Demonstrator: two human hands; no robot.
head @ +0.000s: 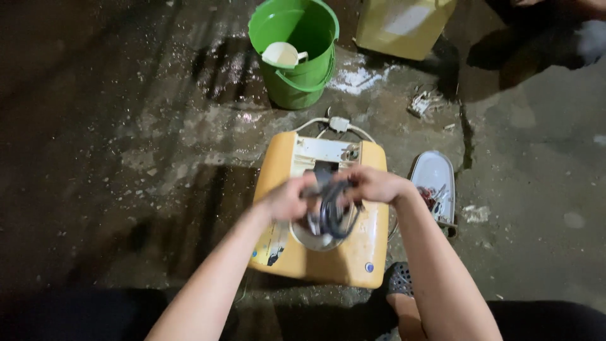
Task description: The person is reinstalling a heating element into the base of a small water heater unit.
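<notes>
Head view, left hand (287, 199): curling its fingers around one side of a dark coiled cable (333, 211); the grip is pinching the coil's upper left edge, though blur is hiding the fingertips.
Head view, right hand (374, 184): closing on the top of the same coil from the other side, fingers pressing together over the loops.
Cable position: hanging between the two grips, just below the knuckles, its lower loops drooping over a round metal opening (315, 237) in the yellow appliance (353, 252).
Appliance: lying flat on the wet concrete floor (126, 158), white panel (322, 151) facing up, a pale cord with a plug block (339, 124) trailing off its far edge.
Surroundings: green bucket (303, 63) holding a white scoop (282, 54) standing beyond the appliance; white tray (435, 183) of small parts lying just beside the right forearm; yellow container (404, 22) at the far edge; sandalled foot (399, 279) resting near the appliance corner.
Risk, slipping: judging by the loose droop, the loops could be sliding out of the pinch and uncoiling into the opening.
Risk, snagging: the cable may be catching on the metal rim if pulled sideways.
Risk, water: the damp floor is lying close to the exposed panel and cord.
</notes>
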